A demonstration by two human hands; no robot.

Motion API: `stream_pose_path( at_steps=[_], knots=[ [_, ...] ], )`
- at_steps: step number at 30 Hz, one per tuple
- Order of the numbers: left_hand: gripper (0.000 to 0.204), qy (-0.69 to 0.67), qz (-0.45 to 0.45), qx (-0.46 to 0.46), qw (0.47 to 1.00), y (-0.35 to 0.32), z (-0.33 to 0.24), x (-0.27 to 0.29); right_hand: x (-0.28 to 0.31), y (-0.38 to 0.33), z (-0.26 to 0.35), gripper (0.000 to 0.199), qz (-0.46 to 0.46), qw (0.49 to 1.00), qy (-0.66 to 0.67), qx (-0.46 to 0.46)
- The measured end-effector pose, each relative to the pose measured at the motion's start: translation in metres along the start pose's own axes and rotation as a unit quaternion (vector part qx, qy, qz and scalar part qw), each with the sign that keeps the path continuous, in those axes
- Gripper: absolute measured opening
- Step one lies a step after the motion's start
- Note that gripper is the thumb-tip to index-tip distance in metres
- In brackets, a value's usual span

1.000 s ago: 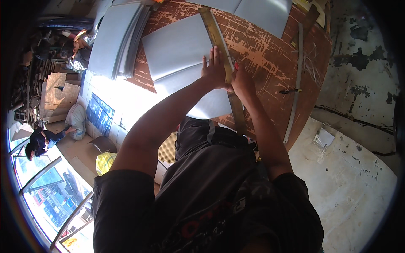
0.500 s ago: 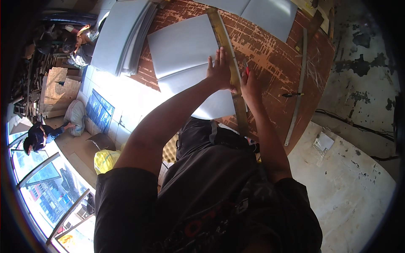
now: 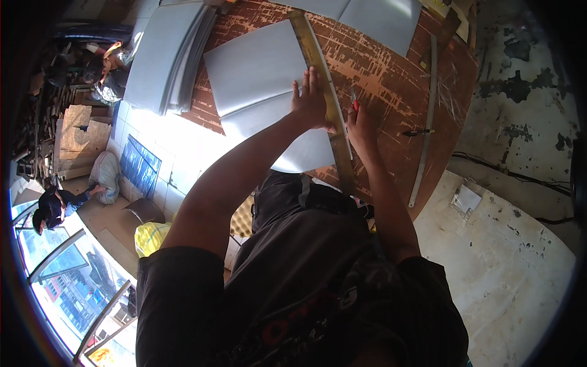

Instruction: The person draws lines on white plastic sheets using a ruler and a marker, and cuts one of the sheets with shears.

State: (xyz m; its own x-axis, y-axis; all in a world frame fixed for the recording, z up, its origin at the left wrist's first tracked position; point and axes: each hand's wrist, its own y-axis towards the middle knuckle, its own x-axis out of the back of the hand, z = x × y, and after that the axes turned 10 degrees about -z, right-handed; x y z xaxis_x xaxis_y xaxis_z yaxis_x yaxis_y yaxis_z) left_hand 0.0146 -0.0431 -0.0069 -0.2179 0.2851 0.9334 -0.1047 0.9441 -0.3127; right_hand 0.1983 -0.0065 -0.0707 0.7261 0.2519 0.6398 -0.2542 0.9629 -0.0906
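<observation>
A grey-white sheet with a crease across it lies on the brown, scored worktable. Along its right edge runs a long brass-coloured ruler. My left hand presses flat on sheet and ruler, fingers spread and thumb over the ruler. Just right of the ruler, my right hand grips a red utility knife, blade pointing away from me. A narrow pale strip lies alongside the ruler, between it and the knife.
A stack of grey sheets stands at the left. More sheets lie at the far side. On the right are a thin metal strip, a black pen-like tool and thin offcuts. Two people sit at the left.
My right hand and the knife sit slightly farther from the ruler, and more of the pale strip shows. My left hand stays pressed down. The whole view has shifted a little.
</observation>
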Motion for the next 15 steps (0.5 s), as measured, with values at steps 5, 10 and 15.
stream_pose_path(
  at_steps=[5, 10, 15],
  knots=[
    [0.153, -0.003, 0.006, 0.002, 1.000, 0.000, -0.001, 0.002, 0.009, -0.001, 0.029, 0.026, -0.022, 0.990, -0.135, 0.045],
    [0.154, 0.000, 0.012, 0.003, 1.000, 0.002, -0.002, 0.002, -0.002, 0.006, 0.034, 0.028, -0.025, 0.967, -0.223, 0.122],
    [0.157, 0.017, 0.016, 0.007, 1.000, 0.004, -0.001, -0.001, -0.006, 0.013, 0.062, 0.028, 0.044, 0.986, -0.156, 0.048]
  ],
)
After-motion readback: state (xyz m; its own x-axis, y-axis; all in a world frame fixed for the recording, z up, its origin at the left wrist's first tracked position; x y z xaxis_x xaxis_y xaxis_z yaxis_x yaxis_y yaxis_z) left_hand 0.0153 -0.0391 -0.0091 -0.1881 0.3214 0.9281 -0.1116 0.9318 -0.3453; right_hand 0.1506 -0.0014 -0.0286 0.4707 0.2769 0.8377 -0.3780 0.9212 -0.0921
